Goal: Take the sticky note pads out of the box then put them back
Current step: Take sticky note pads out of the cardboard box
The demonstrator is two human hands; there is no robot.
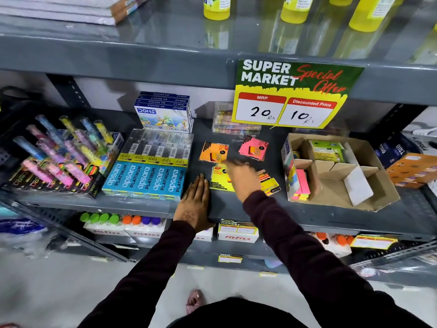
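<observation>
A brown cardboard box (378, 176) with dividers stands on the right of the grey shelf. It holds a green pad (327, 150) at the back and a pink and yellow pad (302, 185) at its left wall. Out on the shelf lie an orange pad (212, 151), a pink pad (254, 147), a yellow pad (218, 179) and a second yellow pad (270, 183). My right hand (243, 176) hovers blurred over the two yellow pads; whether it holds one is unclear. My left hand (195, 202) lies flat and open on the shelf edge.
Blue pencil boxes (146, 178) and a display of highlighters (63, 157) fill the shelf's left. Crayon boxes (165, 112) and a clear case (233, 121) stand at the back. A price sign (293, 95) hangs from the upper shelf. Orange packets (413, 171) sit right of the box.
</observation>
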